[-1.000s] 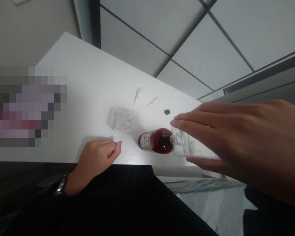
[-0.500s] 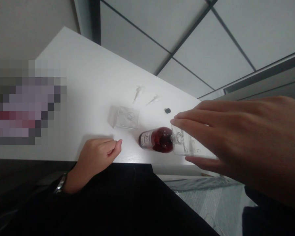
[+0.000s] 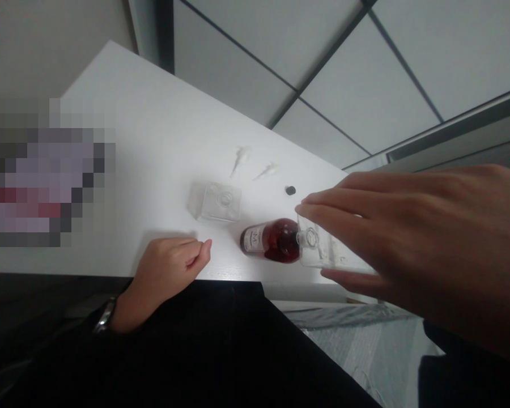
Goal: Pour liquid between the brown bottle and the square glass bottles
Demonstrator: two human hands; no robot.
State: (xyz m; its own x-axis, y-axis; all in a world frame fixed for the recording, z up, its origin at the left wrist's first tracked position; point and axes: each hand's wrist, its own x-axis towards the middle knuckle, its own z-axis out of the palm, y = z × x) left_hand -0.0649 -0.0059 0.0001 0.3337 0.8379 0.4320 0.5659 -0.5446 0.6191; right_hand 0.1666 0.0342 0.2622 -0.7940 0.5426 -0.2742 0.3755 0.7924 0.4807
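My right hand (image 3: 391,226) comes in from the right with its fingers and thumb around a clear square container (image 3: 329,255), much of which the hand covers. Close against that container stands a bottle of dark red liquid (image 3: 276,241) with a white label. A clear round mouth shows where bottle and container overlap, and I cannot tell which it belongs to. My left hand (image 3: 172,260) rests as a closed fist at the table's near edge, with nothing showing in it. Between the hands, further back, sits a second clear square container (image 3: 221,202) with a round opening.
A small dark cap (image 3: 290,190) lies beyond the bottle. Two pale, thin pieces (image 3: 240,160) lie further back on the white table (image 3: 144,141). At the left, a blurred-out object (image 3: 59,170) covers part of the table. Grey panels (image 3: 233,51) stand behind.
The view has shifted very slightly. Both hands, the bottle and the containers otherwise keep their places.
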